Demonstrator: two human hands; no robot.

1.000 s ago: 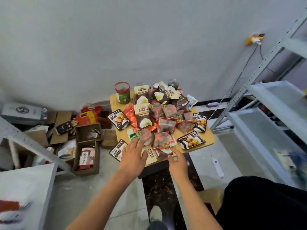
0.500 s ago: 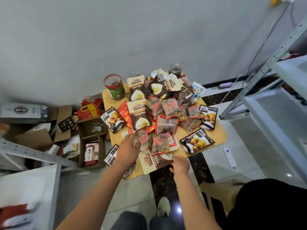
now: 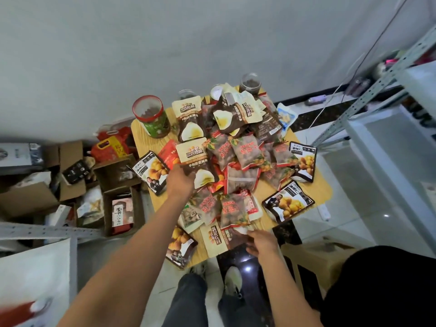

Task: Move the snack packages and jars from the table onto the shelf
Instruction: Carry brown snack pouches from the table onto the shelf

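Note:
A small wooden table [image 3: 313, 192] is heaped with snack packages: red-printed clear packs [image 3: 232, 210], black packs showing yellow balls [image 3: 289, 201], and brown-and-cream packs. At the back stand a green jar with a red rim [image 3: 152, 116] and a dark jar [image 3: 250, 82]. My left hand [image 3: 180, 182] reaches over the table's left side and grips the lower corner of a brown-and-cream pack [image 3: 195, 159]; its fingers are hidden under it. My right hand [image 3: 262, 240] pinches another brown-and-cream pack [image 3: 218, 238] at the front edge. The white shelf [image 3: 387, 147] stands to the right.
Open cardboard boxes [image 3: 118, 185] and a red carton [image 3: 111, 147] crowd the floor left of the table. A second metal rack [image 3: 35, 267] is at the lower left. A power strip [image 3: 324, 212] and a cardboard box [image 3: 318, 256] lie to the right. My feet are under the front edge.
My left hand moved away from the front packs, farther in and left, onto a brown-and-cream pack. My right hand stayed at the table's front edge. The view came closer to the table.

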